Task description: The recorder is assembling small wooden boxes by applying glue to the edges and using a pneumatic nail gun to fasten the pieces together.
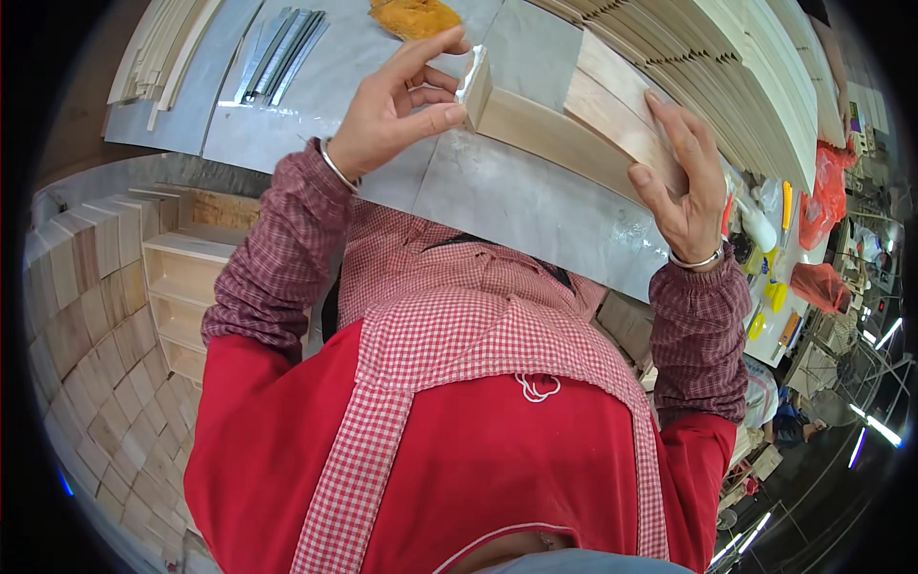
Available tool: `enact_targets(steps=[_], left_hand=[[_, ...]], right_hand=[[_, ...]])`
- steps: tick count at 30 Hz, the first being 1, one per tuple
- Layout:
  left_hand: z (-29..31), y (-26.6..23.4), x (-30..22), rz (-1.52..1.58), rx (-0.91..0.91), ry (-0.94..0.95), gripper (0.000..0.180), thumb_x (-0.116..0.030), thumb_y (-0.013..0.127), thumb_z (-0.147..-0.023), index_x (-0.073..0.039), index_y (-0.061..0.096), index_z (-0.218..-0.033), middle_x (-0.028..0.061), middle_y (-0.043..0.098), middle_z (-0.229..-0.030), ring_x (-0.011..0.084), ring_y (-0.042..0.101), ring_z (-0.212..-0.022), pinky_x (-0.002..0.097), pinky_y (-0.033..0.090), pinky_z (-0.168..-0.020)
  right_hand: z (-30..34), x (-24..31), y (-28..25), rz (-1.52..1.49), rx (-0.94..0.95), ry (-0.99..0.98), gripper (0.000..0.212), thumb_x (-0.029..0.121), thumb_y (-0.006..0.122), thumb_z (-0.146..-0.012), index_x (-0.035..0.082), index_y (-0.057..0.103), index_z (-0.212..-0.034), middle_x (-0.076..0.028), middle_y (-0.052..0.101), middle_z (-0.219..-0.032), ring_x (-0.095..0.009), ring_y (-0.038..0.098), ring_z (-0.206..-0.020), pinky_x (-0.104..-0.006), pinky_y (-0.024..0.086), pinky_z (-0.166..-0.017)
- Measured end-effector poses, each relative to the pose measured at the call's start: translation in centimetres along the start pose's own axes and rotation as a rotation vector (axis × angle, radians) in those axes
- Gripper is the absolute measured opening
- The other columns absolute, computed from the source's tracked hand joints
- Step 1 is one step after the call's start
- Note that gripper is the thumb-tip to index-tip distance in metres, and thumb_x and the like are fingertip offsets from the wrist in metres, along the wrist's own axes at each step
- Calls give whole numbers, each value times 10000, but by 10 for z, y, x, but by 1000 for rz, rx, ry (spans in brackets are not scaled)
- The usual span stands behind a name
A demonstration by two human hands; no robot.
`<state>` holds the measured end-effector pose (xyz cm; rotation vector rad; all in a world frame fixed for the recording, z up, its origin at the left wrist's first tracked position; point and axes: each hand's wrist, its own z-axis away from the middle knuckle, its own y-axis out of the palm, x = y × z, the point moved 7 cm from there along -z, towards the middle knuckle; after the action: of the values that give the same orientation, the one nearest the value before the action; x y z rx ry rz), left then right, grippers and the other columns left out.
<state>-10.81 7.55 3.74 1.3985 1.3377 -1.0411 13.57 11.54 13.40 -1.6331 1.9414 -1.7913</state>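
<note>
My left hand (397,105) pinches the end of a pale wooden board (545,129) that lies flat on the grey metal-covered table (507,210); white glue shows on that end. Thumb and forefinger touch the board's end face. My right hand (679,177) grips the far end of a second light wooden slat (622,110) lying on top of the first board. Both wrists wear thin bangles, and the sleeves are dark red check.
Stacked long wooden slats (727,67) fill the table's upper right. Strips of metal staples (282,53) and an orange cloth (413,16) lie at the top. Wooden box frames and stacked blocks (105,287) stand at left. Bottles and tools (765,239) sit at right.
</note>
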Motion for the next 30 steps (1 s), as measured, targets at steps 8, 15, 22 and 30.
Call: enact_targets(steps=[8,15,22,30], left_hand=[[-13,10,-8,-203,263,-16,591,-151,758,-754,-105,523,-1295,86,555,-1113,169,586,-886,243,513,-833],[-19,17,-8,-277,318,98,642,-129,761,-744,-79,487,-1322,86,515,-1177,169,556,-932,240,488,-877],[-24,13,-2,-295,308,136,651,-144,779,-720,-79,504,-1306,88,522,-1163,175,568,-929,245,504,-864],[-28,10,2,-303,279,171,608,-199,784,-729,-90,540,-1275,91,556,-1099,184,601,-893,239,527,-822]], right_hand=[[4,-5,16,12,62,28,504,285,734,-735,124,627,-1200,-120,543,-1113,-237,526,-935,-320,444,-808],[2,-7,26,112,80,-3,502,310,740,-729,147,638,-1193,-120,548,-1097,-235,523,-909,-323,446,-786],[-5,-12,40,157,112,12,511,331,744,-718,160,644,-1189,-120,554,-1083,-232,514,-895,-325,442,-783],[-9,-16,50,170,129,13,515,342,741,-717,164,644,-1191,-118,555,-1083,-230,512,-890,-326,436,-789]])
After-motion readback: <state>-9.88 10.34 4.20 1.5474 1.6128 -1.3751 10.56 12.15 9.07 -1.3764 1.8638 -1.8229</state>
